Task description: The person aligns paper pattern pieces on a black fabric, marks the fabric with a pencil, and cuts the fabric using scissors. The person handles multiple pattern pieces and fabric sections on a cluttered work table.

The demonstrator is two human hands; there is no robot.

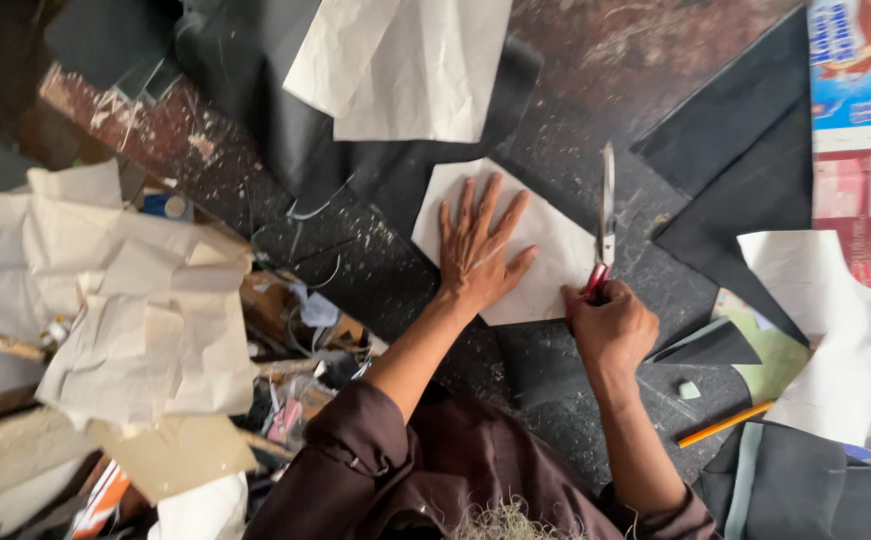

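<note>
My left hand (pixel 477 248) lies flat, fingers spread, on a white paper pattern piece (pixel 545 245) that rests on black fabric (pixel 595 190). My right hand (pixel 610 325) grips the red handles of a pair of scissors (pixel 605 215). The blades point away from me along the pattern's right edge, over the black fabric. My dark brown sleeves show at the bottom of the view.
A larger white paper sheet (pixel 405 65) lies at the top. Crumpled cream paper (pixel 135 290) is heaped at left beside clutter. More black fabric pieces (pixel 745 150) lie at right, with a white paper (pixel 835 330), an orange pencil (pixel 725 424) and a small chalk piece (pixel 689 390).
</note>
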